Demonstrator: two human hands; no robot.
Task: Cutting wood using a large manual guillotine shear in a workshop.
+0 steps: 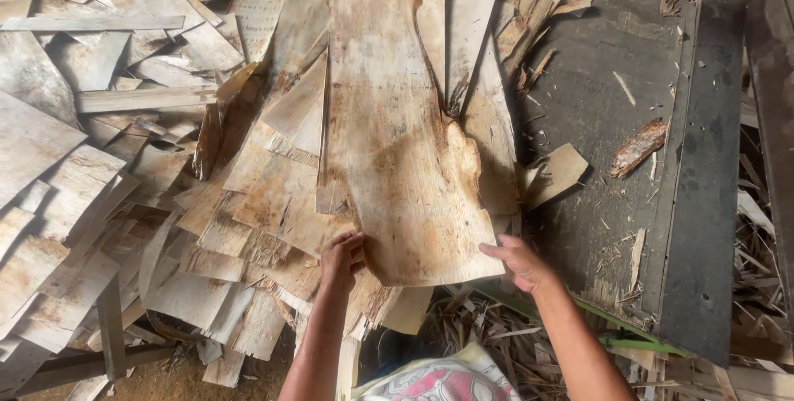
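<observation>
A long, pale sheet of wood veneer [397, 136] lies lengthwise on top of a heap of veneer pieces, its near end ragged and stained brown. My left hand [341, 257] grips the sheet's near left corner, fingers curled over its edge. At the near right corner my right hand [519, 262] touches the sheet's edge with fingers stretched out along it. Both forearms reach up from the bottom of the view.
A heap of torn veneer scraps [124, 161] fills the left half. To the right stands a dark metal table [628, 120] with a bark piece [638, 146] and splinters on it. Wood shavings [496, 327] litter the ground below.
</observation>
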